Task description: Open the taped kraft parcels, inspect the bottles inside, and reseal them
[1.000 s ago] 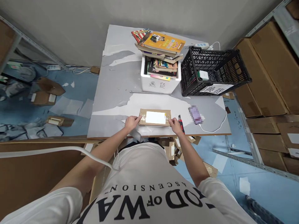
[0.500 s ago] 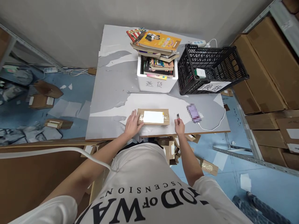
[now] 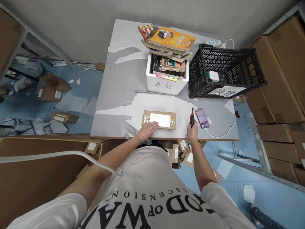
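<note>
Cardboard box [image 3: 159, 119] beneath left fingers [image 3: 152, 125]

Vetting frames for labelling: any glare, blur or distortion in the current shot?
All in the head view: lighting soft and even; clear tape glints on the carton's left end; label mostly white, print unreadable; phone partly pixelated; wide-angle stretch tilts the right-hand shelving; knife outline reasonably crisp.
</note>
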`<state>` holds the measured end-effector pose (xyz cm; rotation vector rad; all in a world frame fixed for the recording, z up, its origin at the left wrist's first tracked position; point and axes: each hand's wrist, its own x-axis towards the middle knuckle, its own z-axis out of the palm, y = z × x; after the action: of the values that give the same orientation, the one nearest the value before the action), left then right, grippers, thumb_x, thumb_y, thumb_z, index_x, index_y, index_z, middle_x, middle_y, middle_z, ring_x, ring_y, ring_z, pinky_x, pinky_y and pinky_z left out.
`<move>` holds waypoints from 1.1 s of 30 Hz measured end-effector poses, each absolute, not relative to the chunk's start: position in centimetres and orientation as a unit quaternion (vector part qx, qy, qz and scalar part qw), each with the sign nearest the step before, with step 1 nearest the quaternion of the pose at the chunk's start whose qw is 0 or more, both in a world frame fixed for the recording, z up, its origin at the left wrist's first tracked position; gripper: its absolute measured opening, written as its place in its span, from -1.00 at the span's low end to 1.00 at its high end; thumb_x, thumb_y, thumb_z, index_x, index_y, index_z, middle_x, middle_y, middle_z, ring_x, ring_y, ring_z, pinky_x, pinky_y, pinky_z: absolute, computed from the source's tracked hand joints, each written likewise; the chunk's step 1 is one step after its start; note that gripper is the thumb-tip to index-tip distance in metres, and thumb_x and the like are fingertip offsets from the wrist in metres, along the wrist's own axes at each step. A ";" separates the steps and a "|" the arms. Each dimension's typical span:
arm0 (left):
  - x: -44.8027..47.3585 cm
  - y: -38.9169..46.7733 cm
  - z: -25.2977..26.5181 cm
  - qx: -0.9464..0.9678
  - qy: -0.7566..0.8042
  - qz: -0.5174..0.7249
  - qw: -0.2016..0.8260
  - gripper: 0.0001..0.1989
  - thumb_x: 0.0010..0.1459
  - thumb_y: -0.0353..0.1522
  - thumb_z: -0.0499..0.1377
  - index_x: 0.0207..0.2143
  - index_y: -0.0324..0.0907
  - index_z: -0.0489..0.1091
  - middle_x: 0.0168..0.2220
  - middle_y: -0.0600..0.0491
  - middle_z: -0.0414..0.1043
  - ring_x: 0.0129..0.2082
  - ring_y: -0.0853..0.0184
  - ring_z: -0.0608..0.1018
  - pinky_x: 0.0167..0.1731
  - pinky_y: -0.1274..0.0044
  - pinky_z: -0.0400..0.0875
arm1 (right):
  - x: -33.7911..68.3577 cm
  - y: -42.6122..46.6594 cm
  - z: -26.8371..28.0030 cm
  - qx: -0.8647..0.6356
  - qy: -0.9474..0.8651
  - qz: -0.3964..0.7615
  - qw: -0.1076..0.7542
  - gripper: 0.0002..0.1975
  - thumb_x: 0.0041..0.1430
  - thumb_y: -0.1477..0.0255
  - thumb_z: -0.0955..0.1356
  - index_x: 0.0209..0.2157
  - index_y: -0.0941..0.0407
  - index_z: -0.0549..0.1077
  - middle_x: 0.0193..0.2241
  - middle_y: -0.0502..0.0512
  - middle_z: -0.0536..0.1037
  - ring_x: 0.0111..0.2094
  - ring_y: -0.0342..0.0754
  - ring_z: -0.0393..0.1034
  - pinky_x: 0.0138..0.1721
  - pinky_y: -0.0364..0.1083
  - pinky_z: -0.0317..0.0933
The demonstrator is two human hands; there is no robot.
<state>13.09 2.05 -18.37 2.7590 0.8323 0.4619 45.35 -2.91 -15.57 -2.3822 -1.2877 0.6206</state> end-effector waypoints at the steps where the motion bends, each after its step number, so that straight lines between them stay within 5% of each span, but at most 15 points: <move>1: 13.0 1.9 -18.5 0.938 0.280 0.169 0.111 -0.52 0.24 -0.60 -0.10 0.19 -0.23 0.21 0.17 -0.11 0.30 0.26 0.28 0.23 0.21 0.32 0.21 | 44.7 -2.3 -14.0 -0.816 -0.500 0.201 0.209 -0.43 0.26 0.43 0.05 0.29 0.22 -0.08 0.07 0.34 0.33 0.03 0.08 0.31 0.04 0.06 0.20; 4: 12.9 1.8 -19.0 0.934 0.272 0.201 0.112 -0.51 0.24 -0.60 -0.11 0.19 -0.22 0.22 0.15 -0.11 0.33 0.24 0.31 0.27 0.18 0.34 0.25 | 41.4 -0.1 -9.4 -0.662 -0.695 0.208 0.187 -0.44 0.29 0.40 0.09 0.30 0.10 -0.04 0.10 0.25 0.32 0.06 0.04 0.29 0.06 0.03 0.21; 9: 13.0 2.1 -19.3 0.930 0.267 0.222 0.116 -0.55 0.26 -0.58 -0.10 0.15 -0.20 0.26 0.12 -0.10 0.38 0.20 0.32 0.33 0.18 0.32 0.25 | 36.1 3.3 -5.6 -0.440 -0.868 0.216 -0.073 -0.46 0.34 0.41 0.11 0.32 -0.09 -0.04 -0.04 0.14 0.42 -0.17 -0.01 0.42 -0.21 -0.08 0.30; 13: 13.0 2.0 -19.0 0.928 0.279 0.212 0.125 -0.58 0.28 -0.55 -0.11 0.11 -0.20 0.31 0.11 -0.09 0.39 0.19 0.32 0.35 0.19 0.33 0.26 | 34.5 4.8 -5.5 -0.392 -0.889 0.165 -0.169 -0.42 0.32 0.51 0.11 0.32 -0.09 -0.05 -0.04 0.19 0.41 -0.19 -0.01 0.44 -0.23 -0.11 0.26; 33: 13.1 1.9 -18.5 0.919 0.303 0.183 0.173 -0.59 0.30 -0.51 -0.13 0.11 -0.21 0.32 0.12 -0.09 0.36 0.20 0.30 0.33 0.17 0.32 0.28 | 34.6 4.1 -3.6 -0.424 -0.855 0.105 -0.280 -0.33 0.26 0.62 0.08 0.32 -0.15 -0.09 -0.08 0.26 0.43 -0.26 0.04 0.49 -0.34 -0.08 0.25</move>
<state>13.08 1.90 -18.53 2.6068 0.8604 0.5201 34.63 4.14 -3.55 -1.6391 -3.3026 0.4074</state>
